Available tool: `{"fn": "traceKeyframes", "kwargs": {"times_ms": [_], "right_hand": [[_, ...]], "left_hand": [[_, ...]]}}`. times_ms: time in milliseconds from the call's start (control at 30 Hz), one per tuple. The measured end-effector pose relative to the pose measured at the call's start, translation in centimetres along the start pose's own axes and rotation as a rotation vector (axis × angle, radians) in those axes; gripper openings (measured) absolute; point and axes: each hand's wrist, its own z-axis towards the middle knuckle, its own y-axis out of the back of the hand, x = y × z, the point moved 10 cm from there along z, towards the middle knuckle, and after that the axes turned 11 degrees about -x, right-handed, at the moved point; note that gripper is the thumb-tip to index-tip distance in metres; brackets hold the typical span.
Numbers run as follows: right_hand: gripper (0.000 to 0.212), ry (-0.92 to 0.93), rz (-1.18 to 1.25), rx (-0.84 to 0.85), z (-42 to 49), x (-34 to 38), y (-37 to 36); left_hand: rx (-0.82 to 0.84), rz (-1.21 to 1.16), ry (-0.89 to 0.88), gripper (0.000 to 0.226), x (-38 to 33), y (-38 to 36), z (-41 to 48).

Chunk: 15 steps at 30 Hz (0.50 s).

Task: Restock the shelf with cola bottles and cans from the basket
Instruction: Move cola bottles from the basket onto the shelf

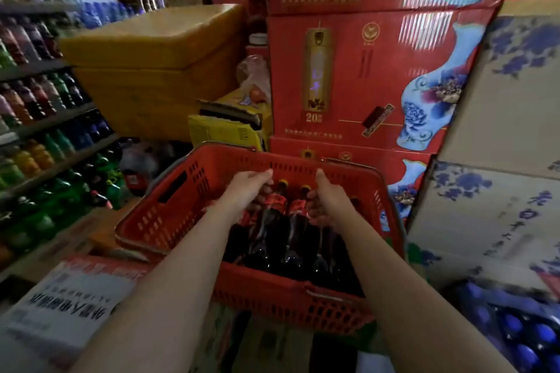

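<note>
A red plastic basket (181, 209) sits in front of me on stacked goods. Several dark cola bottles (274, 221) with red labels and yellow caps lie in it, necks pointing away from me. Both my arms reach into the basket. My left hand (245, 191) is over the left bottles, thumb out, with its fingers curled down round the neck end of one bottle. My right hand (331, 203) is at the right side, thumb up, fingers curled round another bottle that it mostly hides. Two bottles lie untouched between my hands.
Drink shelves (45, 118) full of coloured bottles run along the left. Yellow cartons (151, 70) stand behind the basket. Red gift boxes (363, 76) and white-blue cartons (500, 130) are stacked on the right. Blue-capped bottles (521, 336) sit at the lower right.
</note>
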Motion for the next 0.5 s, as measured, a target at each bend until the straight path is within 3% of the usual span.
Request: {"fn": "traceKeyframes", "kwargs": {"times_ms": [200, 367, 433, 500], "right_hand": [[0.072, -0.025, -0.434, -0.092, 0.5, -0.6, -1.3], [0.066, 0.027, -0.716, -0.145, 0.3, -0.1, -1.9], [0.066, 0.016, -0.786, -0.139, 0.1, -0.3, -2.3], [0.066, 0.000, -0.819, -0.141, 0.0, -0.9, -2.3]], "left_hand": [[0.196, 0.351, 0.152, 0.072, 5.6, -2.3, 3.7], [0.339, 0.579, 0.147, 0.094, 6.8, -3.4, 4.2], [0.385, 0.647, 0.147, 0.090, 6.6, -3.7, 3.6], [0.418, 0.611, 0.231, 0.070, 7.1, -3.6, 3.1]]}}
